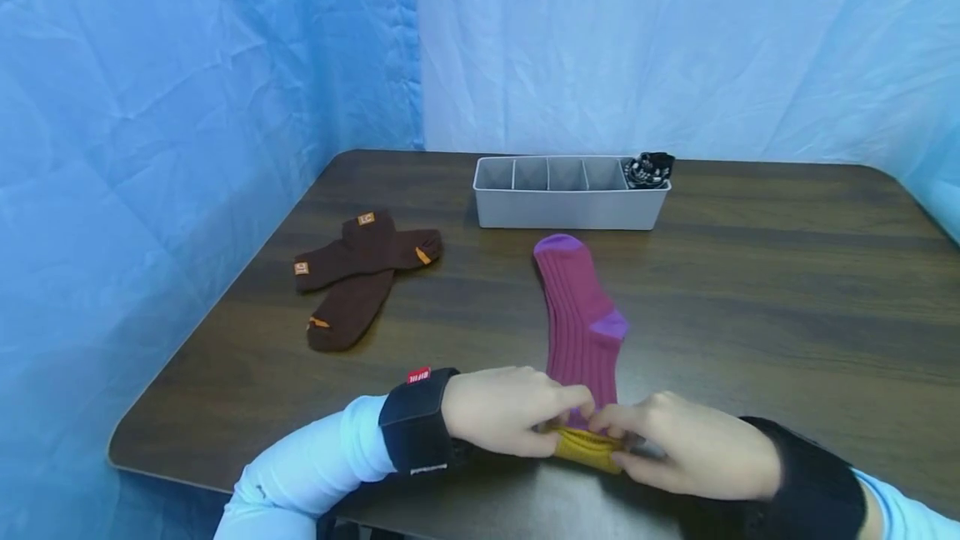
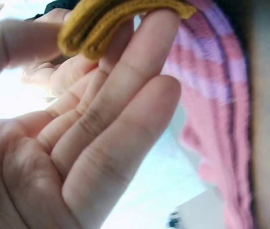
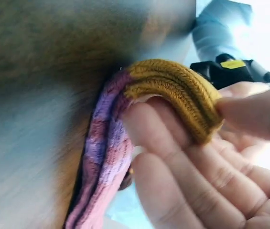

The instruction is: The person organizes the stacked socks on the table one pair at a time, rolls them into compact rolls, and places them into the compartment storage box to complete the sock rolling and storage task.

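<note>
Magenta sock (image 1: 576,307) lies near the desk's (image 1: 780,307) near edge, right of the left corner, toe toward the far edge, purple at toe and heel. Mustard cuff (image 1: 587,449) is the end closest to the person; both wrist views show it raised and bent, two knit layers together, so probably a stacked pair.

Left hand (image 1: 510,411): fingers pinching one side of the cuff, thumb against it, the remaining fingers extended close together. Right hand (image 1: 693,452): same pinch, opposite side.

Risks, my judgement: uneven pull between the hands would skew the cuff or slide one layer past the other. Knit looks springy, so a loosened pinch could let the cuff flop back flat. No hand is on the toe end; a hard tug could drag the whole length crooked toward the near edge.

Further out: brown socks (image 1: 367,261), crossed, toward the desk's left edge, well apart from the hands. Gray divided box (image 1: 564,212) by the far edge, just beyond the toe; black patterned bundle (image 1: 649,170) in its rightmost compartment, the other four bare. Blue sheeting (image 1: 225,90) hangs behind and along the left.
</note>
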`<action>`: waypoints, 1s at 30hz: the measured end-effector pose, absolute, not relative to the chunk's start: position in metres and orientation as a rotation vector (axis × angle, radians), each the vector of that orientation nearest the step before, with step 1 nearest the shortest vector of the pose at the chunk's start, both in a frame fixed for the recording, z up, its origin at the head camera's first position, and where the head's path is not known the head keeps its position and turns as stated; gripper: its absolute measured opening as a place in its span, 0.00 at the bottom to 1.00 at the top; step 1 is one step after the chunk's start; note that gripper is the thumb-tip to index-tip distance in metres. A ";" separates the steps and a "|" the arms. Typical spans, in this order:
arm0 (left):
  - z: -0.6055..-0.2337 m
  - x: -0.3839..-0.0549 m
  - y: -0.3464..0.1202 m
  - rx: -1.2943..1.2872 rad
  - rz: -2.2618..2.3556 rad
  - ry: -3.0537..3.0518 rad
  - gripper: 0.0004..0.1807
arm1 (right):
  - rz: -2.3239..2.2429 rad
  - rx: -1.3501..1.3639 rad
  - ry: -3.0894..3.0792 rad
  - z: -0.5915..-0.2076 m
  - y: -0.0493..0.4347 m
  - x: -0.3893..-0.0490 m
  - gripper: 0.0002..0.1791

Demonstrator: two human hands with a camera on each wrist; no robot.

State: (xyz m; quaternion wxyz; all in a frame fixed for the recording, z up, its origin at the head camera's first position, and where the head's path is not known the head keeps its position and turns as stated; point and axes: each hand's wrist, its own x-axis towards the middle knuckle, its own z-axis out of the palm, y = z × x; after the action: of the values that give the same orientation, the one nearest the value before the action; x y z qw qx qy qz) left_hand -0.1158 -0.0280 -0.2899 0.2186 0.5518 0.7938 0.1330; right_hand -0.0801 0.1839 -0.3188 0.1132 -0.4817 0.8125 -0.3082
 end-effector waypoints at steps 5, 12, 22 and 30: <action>-0.299 -0.125 -0.026 1.442 0.366 2.287 0.12 | -0.900 -1.344 2.440 -0.321 0.183 -0.088 0.05; -0.308 -0.125 -0.021 1.644 0.229 2.511 0.03 | -0.823 -1.389 2.698 -0.327 0.179 -0.089 0.08; -0.301 -0.112 -0.025 1.856 -0.133 2.549 0.10 | -0.714 -1.576 2.814 -0.327 0.175 -0.087 0.05; -0.301 -0.109 -0.021 1.787 -0.108 2.528 0.09 | -0.437 -1.493 2.849 -0.326 0.173 -0.081 0.11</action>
State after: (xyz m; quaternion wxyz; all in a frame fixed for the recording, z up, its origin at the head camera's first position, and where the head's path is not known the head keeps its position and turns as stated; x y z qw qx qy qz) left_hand -0.1092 -0.0213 -0.3015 0.0221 0.5767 0.8159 -0.0349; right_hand -0.0809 0.1734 -0.3260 -0.0521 -0.4593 0.8765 -0.1343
